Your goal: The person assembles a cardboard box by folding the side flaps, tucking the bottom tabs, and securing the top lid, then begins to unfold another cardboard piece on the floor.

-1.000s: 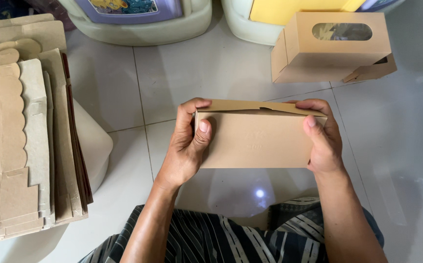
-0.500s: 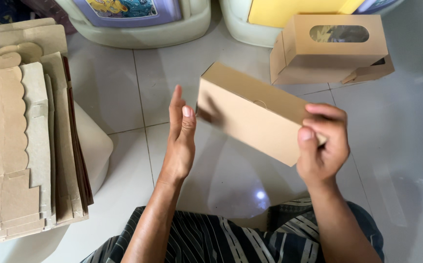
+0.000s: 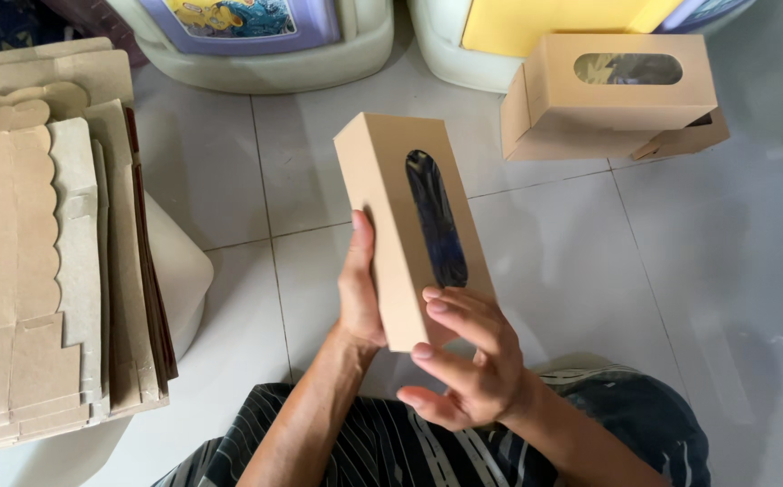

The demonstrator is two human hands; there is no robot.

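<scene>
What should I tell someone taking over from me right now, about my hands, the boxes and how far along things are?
Left hand: flat against the side of the folded brown window box, holding it upright above the lap.
Right hand: fingers on the box's lower front, just below the oval window.
Done: this box is folded into shape, and a finished window box lies on the tiled floor ahead to the right.
Left: a stack of flat cardboard blanks sits to the left, not yet folded. The held box's end flaps are out of view, so I cannot tell if they are closed.
</scene>
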